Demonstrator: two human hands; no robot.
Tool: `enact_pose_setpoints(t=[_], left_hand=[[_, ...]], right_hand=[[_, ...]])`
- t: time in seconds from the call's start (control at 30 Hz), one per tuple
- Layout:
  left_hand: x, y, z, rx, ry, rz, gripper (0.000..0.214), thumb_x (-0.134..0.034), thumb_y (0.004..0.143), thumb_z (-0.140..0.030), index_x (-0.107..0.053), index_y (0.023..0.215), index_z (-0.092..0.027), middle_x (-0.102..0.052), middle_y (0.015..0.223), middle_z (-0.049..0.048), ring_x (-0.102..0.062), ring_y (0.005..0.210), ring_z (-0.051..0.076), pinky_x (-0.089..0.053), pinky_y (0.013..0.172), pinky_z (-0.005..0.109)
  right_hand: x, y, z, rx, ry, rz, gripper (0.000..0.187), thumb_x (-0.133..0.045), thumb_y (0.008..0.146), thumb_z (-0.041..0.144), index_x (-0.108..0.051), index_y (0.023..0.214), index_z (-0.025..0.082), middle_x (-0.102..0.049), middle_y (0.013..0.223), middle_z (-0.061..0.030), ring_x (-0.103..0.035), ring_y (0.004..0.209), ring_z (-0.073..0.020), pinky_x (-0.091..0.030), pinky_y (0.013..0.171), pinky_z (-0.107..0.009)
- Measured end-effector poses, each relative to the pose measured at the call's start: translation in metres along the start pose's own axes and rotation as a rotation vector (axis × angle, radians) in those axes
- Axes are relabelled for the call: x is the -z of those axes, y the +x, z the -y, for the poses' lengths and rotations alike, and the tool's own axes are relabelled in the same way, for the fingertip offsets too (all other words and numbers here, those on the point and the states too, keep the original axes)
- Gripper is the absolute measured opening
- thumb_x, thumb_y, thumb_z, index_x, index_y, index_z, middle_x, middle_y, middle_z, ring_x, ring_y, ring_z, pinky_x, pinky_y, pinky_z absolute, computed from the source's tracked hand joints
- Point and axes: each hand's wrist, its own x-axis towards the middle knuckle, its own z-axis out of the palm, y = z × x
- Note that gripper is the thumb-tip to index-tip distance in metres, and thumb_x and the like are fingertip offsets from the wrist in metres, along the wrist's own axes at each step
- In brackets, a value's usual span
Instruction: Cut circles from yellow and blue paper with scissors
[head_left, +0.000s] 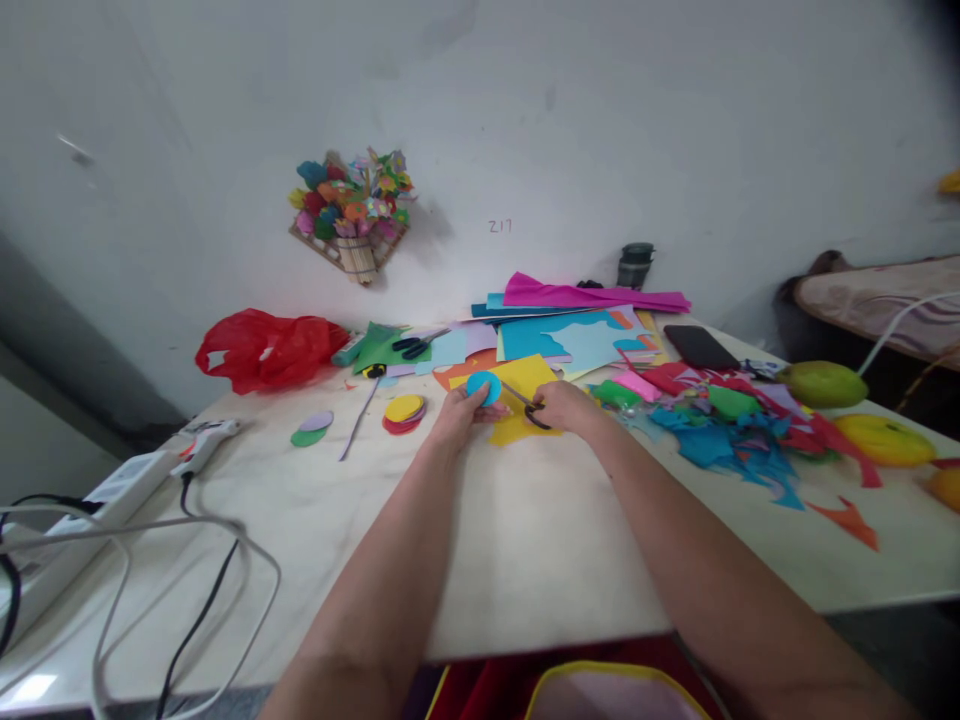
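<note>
left hand (454, 415): being closed in a pinch on the blue circle (484, 387), just above the table (525, 540), so its rim is being offered to the blades | right hand (570, 405): being curled shut through the handles of the scissors (529, 408), tips being aimed at the circle | behind: yellow sheet (525, 375) being left flat beneath both; cut circles (405, 409) being stacked aside at left, out of the blades' way
</note>
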Motion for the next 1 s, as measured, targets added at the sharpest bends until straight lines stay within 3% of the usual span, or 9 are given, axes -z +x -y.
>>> enact_pose_setpoints(t=[0.23,0.37,0.47,0.57,0.67,0.73,0.83,1.0], left_hand=[[-0.004,-0.004,-0.002,0.017,-0.024,0.057,0.045,-0.079,0.072,-0.055,-0.064,0.085,-0.014,-0.075,0.071,0.0140,-0.073,0.065,0.024,-0.057,0.063,0.031],[-0.003,-0.005,-0.001,0.017,-0.001,0.043,0.046,-0.078,0.072,-0.057,-0.062,0.083,-0.016,-0.074,0.068,0.0121,-0.072,0.060,0.023,-0.056,0.060,0.031],[-0.002,-0.005,0.001,0.003,0.015,0.044,0.047,-0.079,0.070,-0.059,-0.062,0.080,-0.016,-0.073,0.066,0.0109,-0.071,0.058,0.023,-0.055,0.059,0.030],[-0.002,-0.004,0.003,-0.009,0.032,0.048,0.050,-0.079,0.067,-0.063,-0.064,0.077,-0.016,-0.072,0.063,0.0099,-0.070,0.056,0.022,-0.054,0.057,0.029],[-0.003,-0.005,0.002,-0.011,0.055,0.037,0.051,-0.080,0.066,-0.063,-0.065,0.077,-0.015,-0.071,0.061,0.0090,-0.070,0.056,0.022,-0.053,0.056,0.029],[-0.004,-0.006,0.002,-0.010,0.078,0.032,0.051,-0.080,0.066,-0.063,-0.066,0.075,-0.015,-0.070,0.059,0.0083,-0.069,0.054,0.022,-0.052,0.055,0.029],[-0.008,-0.006,0.002,-0.002,0.115,0.015,0.050,-0.079,0.066,-0.064,-0.066,0.070,-0.015,-0.068,0.056,0.0069,-0.066,0.050,0.019,-0.052,0.053,0.028],[-0.012,-0.008,0.000,0.009,0.128,-0.081,0.049,-0.080,0.066,-0.062,-0.063,0.067,-0.016,-0.065,0.052,0.0033,-0.061,0.042,0.015,-0.047,0.044,0.024]], right_hand=[[0.008,-0.007,0.006,-0.005,-0.116,0.040,0.031,-0.065,0.078,0.032,-0.081,0.101,0.018,-0.077,0.103,-0.0182,-0.071,0.097,-0.0322,-0.048,0.074,-0.035],[0.008,-0.005,0.006,0.001,-0.044,0.002,0.024,-0.067,0.078,0.034,-0.081,0.094,0.022,-0.078,0.103,-0.0134,-0.070,0.095,-0.0299,-0.046,0.072,-0.033],[0.005,0.000,0.001,0.045,0.164,-0.056,0.017,-0.069,0.077,0.036,-0.078,0.083,0.023,-0.078,0.096,-0.0085,-0.068,0.089,-0.0248,-0.043,0.066,-0.029],[0.000,0.004,0.000,0.122,0.561,-0.037,0.031,-0.064,0.081,0.046,-0.068,0.068,0.018,-0.071,0.076,-0.0061,-0.062,0.072,-0.0185,-0.041,0.060,-0.027],[-0.007,0.005,0.004,0.098,0.979,0.012,0.040,-0.064,0.081,0.055,-0.065,0.070,0.017,-0.067,0.074,-0.0054,-0.059,0.066,-0.0146,-0.043,0.059,-0.025],[-0.012,0.006,0.010,0.073,1.146,0.028,0.040,-0.069,0.076,0.056,-0.063,0.071,0.017,-0.065,0.071,-0.0039,-0.057,0.063,-0.0130,-0.044,0.058,-0.024],[-0.016,0.007,0.017,0.019,1.250,0.005,0.038,-0.077,0.072,0.051,-0.059,0.069,0.018,-0.059,0.062,0.0008,-0.052,0.055,-0.0103,-0.044,0.054,-0.023],[-0.020,0.009,0.024,-0.079,1.233,-0.091,0.032,-0.081,0.071,0.036,-0.055,0.064,0.020,-0.054,0.051,0.0038,-0.049,0.045,-0.0091,-0.042,0.045,-0.021]])
